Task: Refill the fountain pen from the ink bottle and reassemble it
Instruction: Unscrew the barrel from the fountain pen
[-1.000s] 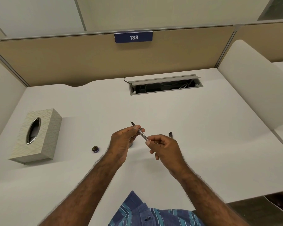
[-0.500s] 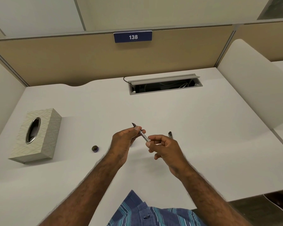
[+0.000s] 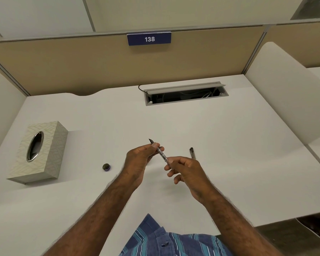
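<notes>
I hold the fountain pen's front part above the middle of the white desk, its dark nib pointing up and away to the left. My left hand pinches it near the nib. My right hand pinches the lower end of its slim clear tube. A dark pen piece lies on the desk just right of my hands. A small round dark cap with a purple rim sits on the desk to the left. The ink bottle is hidden behind my left hand or out of view.
A patterned tissue box stands at the left of the white desk. An open cable tray is set into the desk at the back. Partitions wall in the back and both sides.
Both hands have stayed in place on the pen. My right fingers have shifted a little along the tube's lower end, and more of the tube shows between the hands.
</notes>
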`<state>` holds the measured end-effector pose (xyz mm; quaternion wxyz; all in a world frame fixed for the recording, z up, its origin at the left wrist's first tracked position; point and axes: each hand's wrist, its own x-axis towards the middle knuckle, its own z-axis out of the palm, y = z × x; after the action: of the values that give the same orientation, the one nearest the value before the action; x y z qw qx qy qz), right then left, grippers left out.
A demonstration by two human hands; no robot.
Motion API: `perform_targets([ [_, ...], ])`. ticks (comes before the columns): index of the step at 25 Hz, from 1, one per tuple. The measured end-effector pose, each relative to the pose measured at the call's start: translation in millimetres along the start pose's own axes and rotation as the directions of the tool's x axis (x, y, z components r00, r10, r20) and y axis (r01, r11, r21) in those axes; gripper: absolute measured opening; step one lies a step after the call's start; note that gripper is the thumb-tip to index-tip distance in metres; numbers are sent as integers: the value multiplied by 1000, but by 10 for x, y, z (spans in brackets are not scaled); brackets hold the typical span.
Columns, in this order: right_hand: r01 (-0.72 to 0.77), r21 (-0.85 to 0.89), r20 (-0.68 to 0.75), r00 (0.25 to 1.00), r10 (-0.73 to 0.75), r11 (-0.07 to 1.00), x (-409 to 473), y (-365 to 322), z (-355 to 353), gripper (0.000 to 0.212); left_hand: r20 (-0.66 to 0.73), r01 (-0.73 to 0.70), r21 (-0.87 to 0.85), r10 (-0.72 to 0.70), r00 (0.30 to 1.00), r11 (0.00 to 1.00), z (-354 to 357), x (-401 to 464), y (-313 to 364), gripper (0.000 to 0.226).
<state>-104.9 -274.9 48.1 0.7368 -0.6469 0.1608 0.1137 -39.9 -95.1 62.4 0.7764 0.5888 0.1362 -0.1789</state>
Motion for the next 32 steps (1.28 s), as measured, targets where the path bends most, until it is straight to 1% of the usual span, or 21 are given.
perform_targets([
  [2,17,-8,-38,999,-18,1000,3,7,-3,14,0,-1,-3,1,1000,1000,-2,-1,-14,25],
  [4,18,-2,-58,998,-18,1000,11,5,-7,18,-4,2,-10,-2,1000,1000,-2,2,-29,25],
  [8,-22,7,-13,1000,22,1000,20,25,-13,16,-12,5,-2,-5,1000,1000,-8,10,-28,23],
  [11,-14,-7,-33,999,14,1000,13,27,-6,13,-13,4,-9,-4,1000,1000,-14,13,-38,23],
  [13,0,-5,-49,999,-1,1000,8,13,-8,17,-11,9,-19,-9,1000,1000,-14,10,-46,24],
  [15,-15,20,-30,999,15,1000,6,9,-10,21,-11,12,-27,-13,1000,1000,-11,8,-54,23],
  [17,-62,92,19,998,61,994,-1,12,1,21,-9,11,-27,-12,1000,1000,-18,2,-52,21],
  [19,-90,123,47,995,85,988,-9,13,18,23,-5,8,-19,-8,1000,1000,-25,-5,-47,22],
  [22,-69,101,19,998,68,993,-9,15,13,17,-13,-1,-19,0,1000,1000,-22,-10,-42,23],
  [26,-69,109,30,997,66,992,-6,16,-18,24,-19,-6,-12,6,1000,1000,-19,-13,-36,24],
  [29,-79,33,51,996,77,996,-5,22,-41,17,-19,-7,-6,7,1000,1000,-20,-9,-23,21],
  [32,-78,-32,41,996,79,996,-20,26,-88,12,-24,-7,11,7,1000,1000,-33,14,-14,15],
])
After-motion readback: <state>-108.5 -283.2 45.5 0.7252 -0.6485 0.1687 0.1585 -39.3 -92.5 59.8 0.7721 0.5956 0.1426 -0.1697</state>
